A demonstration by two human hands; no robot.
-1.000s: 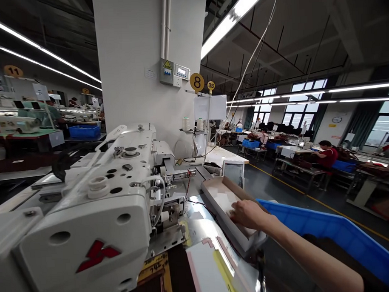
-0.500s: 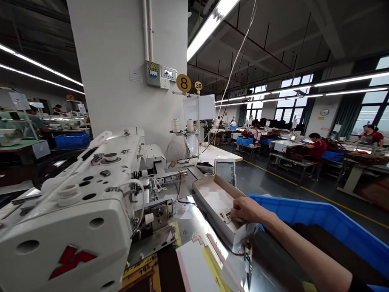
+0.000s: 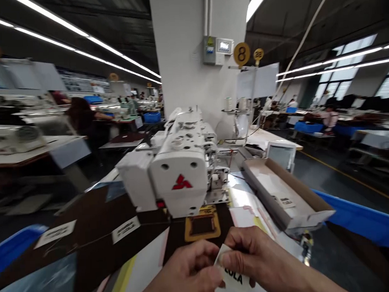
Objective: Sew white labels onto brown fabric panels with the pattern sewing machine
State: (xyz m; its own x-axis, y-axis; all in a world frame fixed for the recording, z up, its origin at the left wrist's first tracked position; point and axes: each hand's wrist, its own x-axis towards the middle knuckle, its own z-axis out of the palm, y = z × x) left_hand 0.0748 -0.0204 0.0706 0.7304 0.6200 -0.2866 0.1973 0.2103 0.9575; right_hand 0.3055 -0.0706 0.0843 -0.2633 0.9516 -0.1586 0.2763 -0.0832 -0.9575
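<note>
Pinching label [image 3: 234, 285], left hand [image 3: 191, 274] beside right hand [image 3: 262, 260]

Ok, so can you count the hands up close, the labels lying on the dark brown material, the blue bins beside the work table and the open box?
Hands: 2 (left hand, right hand)
Labels on the dark brown material: 2
Blue bins: 2, one each side
Open box: 1
Total: 7

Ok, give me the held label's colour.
The label is off-white with black lettering, clearest in the head view.
</note>
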